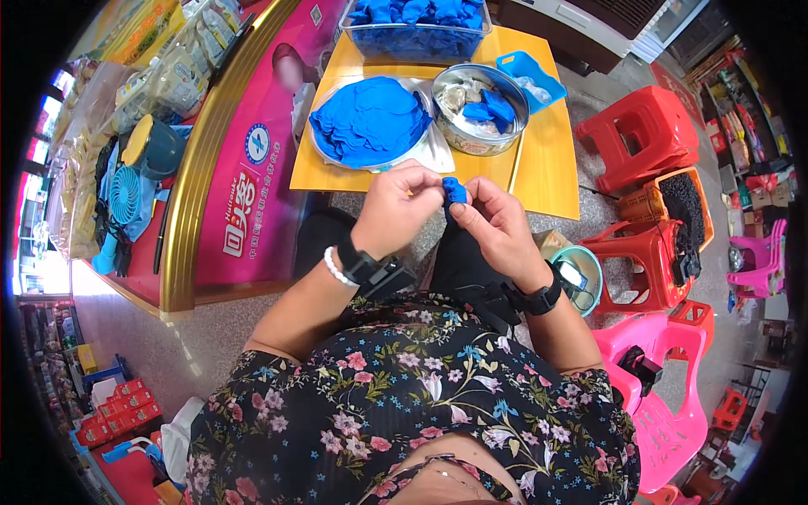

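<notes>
Bundle of blue cloth (454, 192) sits pinched by left hand (397, 207) and right hand (500, 222) near the edge of the table (549, 164); from it, stacked blue sheets (370, 122) lie at ten o'clock, a tin (473, 146) at one.

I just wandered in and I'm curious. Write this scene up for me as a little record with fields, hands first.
Left hand: fingertips pinching the small blue bundle
Right hand: thumb and fingers on the same bundle
Table: yellow wood, just beyond the hands
On table: pile of blue sheets; round tin with blue pieces inside; clear tub of blue bundles; light-blue tray
Left side: pink-fronted counter
Right side: red stools, pink chair
</notes>
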Demonstrator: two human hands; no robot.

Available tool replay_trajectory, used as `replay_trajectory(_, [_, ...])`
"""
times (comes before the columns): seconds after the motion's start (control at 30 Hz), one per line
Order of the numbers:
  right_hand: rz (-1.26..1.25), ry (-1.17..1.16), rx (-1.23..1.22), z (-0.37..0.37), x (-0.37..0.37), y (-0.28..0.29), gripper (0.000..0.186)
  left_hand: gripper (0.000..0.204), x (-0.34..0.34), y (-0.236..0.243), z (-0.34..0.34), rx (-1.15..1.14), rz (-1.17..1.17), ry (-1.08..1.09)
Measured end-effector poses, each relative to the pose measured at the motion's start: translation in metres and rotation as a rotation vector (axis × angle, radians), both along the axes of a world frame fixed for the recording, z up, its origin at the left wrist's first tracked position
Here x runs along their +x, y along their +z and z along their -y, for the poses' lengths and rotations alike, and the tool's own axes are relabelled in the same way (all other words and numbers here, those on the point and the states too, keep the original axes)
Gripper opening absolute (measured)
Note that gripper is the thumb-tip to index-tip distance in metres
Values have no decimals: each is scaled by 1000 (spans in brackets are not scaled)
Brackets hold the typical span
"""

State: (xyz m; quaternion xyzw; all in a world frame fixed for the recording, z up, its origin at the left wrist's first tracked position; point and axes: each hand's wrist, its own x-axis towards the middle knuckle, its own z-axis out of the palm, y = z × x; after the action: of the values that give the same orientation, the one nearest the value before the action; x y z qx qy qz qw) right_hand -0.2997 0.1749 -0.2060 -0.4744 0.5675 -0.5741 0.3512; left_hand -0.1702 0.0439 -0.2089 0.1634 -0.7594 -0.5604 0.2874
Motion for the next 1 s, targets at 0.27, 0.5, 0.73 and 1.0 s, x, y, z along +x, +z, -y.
replay_trajectory(0.27, [337, 14, -75, 9, 9, 6, 12, 17, 3, 15, -10, 1020, -85, -280])
replay_trajectory(0.5, [308, 82, 55, 3, 3, 7, 11, 12, 0, 2, -9, 881, -139, -172])
replay_trajectory(0.73, [370, -40, -85, 4, -1, 15, 9, 13, 0, 1, -12, 515, -83, -172])
replay_trajectory(1.0, [702, -132, -124, 8, -1, 6, 10, 11, 0, 3, -11, 683, -204, -363])
